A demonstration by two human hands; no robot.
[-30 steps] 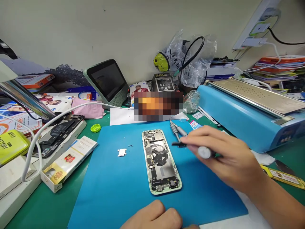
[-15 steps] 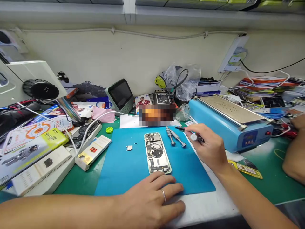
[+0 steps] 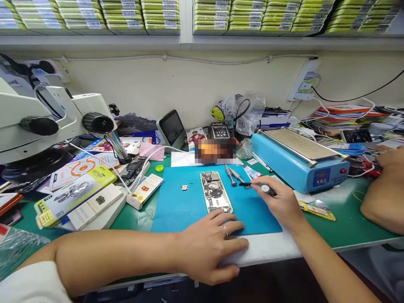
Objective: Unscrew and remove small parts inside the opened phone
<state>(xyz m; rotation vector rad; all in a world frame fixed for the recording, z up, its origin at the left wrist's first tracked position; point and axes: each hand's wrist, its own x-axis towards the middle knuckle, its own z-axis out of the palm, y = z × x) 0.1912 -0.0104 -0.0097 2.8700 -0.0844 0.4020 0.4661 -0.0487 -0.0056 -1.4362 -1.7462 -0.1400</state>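
An opened phone lies on the blue mat, its circuit parts and round coil facing up. My left hand rests flat over the mat's front edge, fingers apart, a ring on one of them; its fingertips are close to the phone's lower end. To the right of the phone, above the mat, my right hand grips a dark screwdriver with a pale round end cap. The tool's black front part points left. Two grey screwdrivers lie just behind it. Left of the phone sits a small metal piece beside tiny dark bits.
A blue heating-plate machine stands at right, and another person's arm rests beyond it. On the left are a microscope, boxes and a white cable. A glass jar and a small screen stand at the back.
The view has tilted up and turned left, showing more of the shelf and microscope. My right hand has come slightly closer to the phone with the screwdriver. My left hand stays flat.
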